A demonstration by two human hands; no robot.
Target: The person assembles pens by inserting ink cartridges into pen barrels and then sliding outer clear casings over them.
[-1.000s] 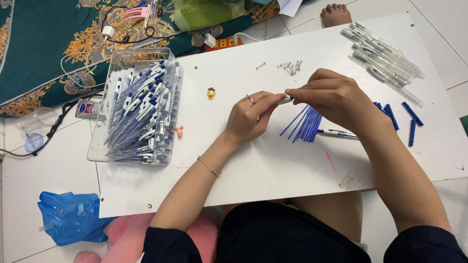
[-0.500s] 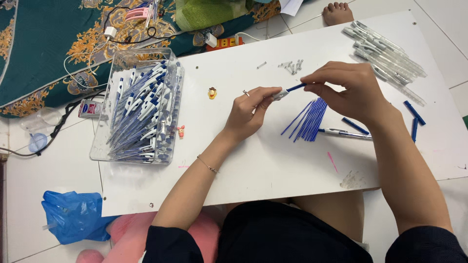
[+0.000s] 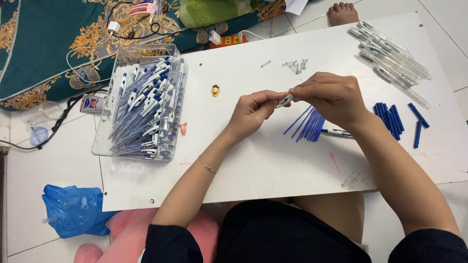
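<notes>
White board point(image 3: 273, 160), clear box point(image 3: 102, 141) full of pens point(image 3: 146, 109), left hand point(image 3: 253, 111) and right hand point(image 3: 331, 97) fingers pinching pen part point(image 3: 284, 101)

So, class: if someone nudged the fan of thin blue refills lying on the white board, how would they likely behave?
The blue refills look thin, round and light, so they would probably roll or scatter easily. They lie loose in a fan on the smooth white board, so a push would likely slide them apart. Being so slim, one might flex slightly when lifted.
</notes>
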